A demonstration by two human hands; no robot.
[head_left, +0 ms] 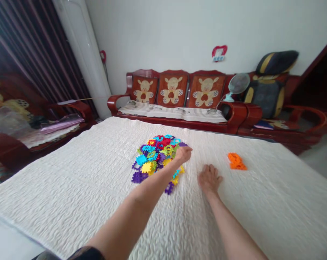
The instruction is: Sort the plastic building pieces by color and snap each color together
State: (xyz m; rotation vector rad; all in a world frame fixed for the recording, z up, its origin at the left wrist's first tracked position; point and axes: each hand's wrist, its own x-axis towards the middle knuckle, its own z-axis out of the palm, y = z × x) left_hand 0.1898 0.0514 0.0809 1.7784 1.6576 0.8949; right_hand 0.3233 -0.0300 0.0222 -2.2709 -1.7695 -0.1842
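While the left hand (184,154), grip unclear, overlaps heaped colourful tiles (152,156), the right hand (210,177), fingers apart, is left of orange pieces (236,161).

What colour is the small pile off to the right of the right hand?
The small pile is bright orange, as the head view shows.

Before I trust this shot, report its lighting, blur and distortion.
Head view: soft, diffuse light on the white cover, curtain dark; head view: right hand slightly blurred, plastic pieces soft-edged; head view: toward the right edge, the headrest looks stretched.
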